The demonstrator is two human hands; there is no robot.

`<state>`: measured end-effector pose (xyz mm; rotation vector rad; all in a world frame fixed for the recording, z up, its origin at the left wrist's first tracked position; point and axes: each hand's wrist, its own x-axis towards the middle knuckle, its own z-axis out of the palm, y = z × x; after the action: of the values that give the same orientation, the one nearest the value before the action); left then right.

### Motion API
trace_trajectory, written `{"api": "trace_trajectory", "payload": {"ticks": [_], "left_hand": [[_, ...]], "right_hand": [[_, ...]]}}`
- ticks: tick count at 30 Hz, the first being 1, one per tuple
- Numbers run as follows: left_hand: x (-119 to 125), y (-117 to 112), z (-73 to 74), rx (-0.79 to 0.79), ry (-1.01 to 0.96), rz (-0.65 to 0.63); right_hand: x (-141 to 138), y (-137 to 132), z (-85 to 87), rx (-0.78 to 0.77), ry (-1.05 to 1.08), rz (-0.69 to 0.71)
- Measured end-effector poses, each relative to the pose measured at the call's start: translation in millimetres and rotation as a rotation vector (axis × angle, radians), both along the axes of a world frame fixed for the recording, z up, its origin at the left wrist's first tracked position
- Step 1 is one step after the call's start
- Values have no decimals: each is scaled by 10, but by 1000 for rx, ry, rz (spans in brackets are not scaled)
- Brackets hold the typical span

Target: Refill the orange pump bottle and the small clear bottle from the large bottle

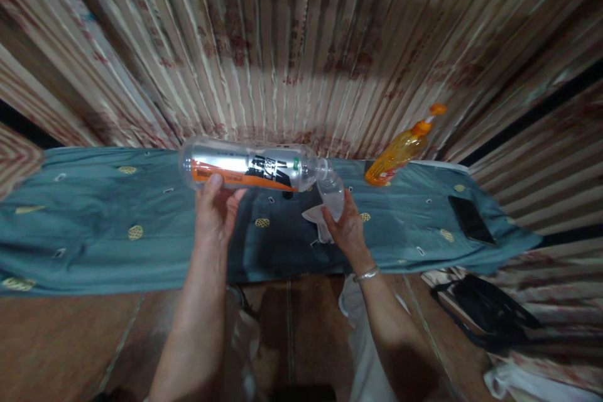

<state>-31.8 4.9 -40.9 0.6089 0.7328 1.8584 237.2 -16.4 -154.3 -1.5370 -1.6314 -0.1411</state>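
Observation:
My left hand [217, 206] grips a large clear plastic bottle [245, 164] with a silver and orange label, from below near its base. The bottle lies nearly level, its neck pointing right. My right hand [346, 224] holds a small clear plastic cup [331, 193], tilted, with its narrow end close to the bottle's mouth. Whether cup and mouth touch, I cannot tell. Just under the cup, a whitish translucent piece [320, 218] shows against the cloth, partly hidden by my right fingers. No liquid can be made out in the bottle.
A green patterned cloth [103, 251] covers the long narrow surface. An orange pump bottle [396, 154] stands at its back right, and a dark phone [471, 218] lies at the right end. Pleated curtains [264, 31] hang behind. A black bag [490, 308] sits lower right.

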Motion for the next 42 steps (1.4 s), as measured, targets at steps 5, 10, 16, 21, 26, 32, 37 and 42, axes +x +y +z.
{"api": "trace_trajectory", "payload": {"ticks": [5, 10, 16, 21, 26, 32, 37, 42], "left_hand": [[12, -3, 0, 7, -6, 2], [5, 4, 4, -3, -11, 17], [-14, 7, 8, -2, 8, -1], [-12, 13, 16, 2, -14, 3], [10, 24, 9, 32, -5, -4], [3, 33, -1, 31, -9, 1], [15, 33, 14, 26, -29, 14], [18, 31, 16, 32, 5, -12]], "right_hand": [[-2, -2, -4, -2, 4, -4], [-10, -7, 15, 3, 5, 4], [-7, -13, 35, 10, -5, 5], [4, -25, 38, -15, -1, 7], [10, -34, 28, -44, -4, -11], [7, -46, 26, -44, -10, -4], [-5, -53, 33, -1, -36, -11], [-20, -60, 36, 4, -32, -7]]}}
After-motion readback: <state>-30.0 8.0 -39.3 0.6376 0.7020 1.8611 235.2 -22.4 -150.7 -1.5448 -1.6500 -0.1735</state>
